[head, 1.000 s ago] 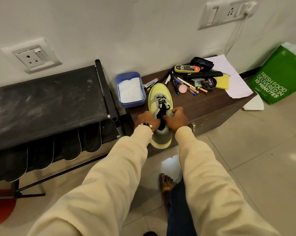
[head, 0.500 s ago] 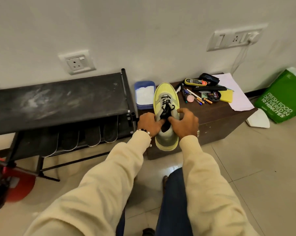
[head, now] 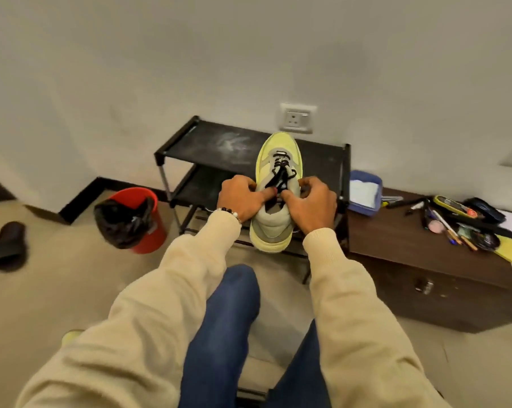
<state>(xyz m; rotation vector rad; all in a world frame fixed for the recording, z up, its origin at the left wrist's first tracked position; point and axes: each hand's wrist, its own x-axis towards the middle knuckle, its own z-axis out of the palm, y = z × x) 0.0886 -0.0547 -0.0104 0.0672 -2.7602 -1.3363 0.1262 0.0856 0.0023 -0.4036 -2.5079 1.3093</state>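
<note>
Shoe (head: 274,222) gripped on both flanks, we hold it toe-forward at the front edge of the rack (head: 219,142), toward its right end; whether the sole touches the rack we cannot tell. Our left hand (head: 241,198) curls round the left side of the collar, our right hand (head: 310,206) round the right, thumbs meeting at the black laces (head: 281,175). The laces run through the eyelets, so lacing looks done; what remains, we judge, is setting the shoe on a shelf. The cabinet (head: 396,240) stands just right of the rack, the bin (head: 143,219) to its left.
</note>
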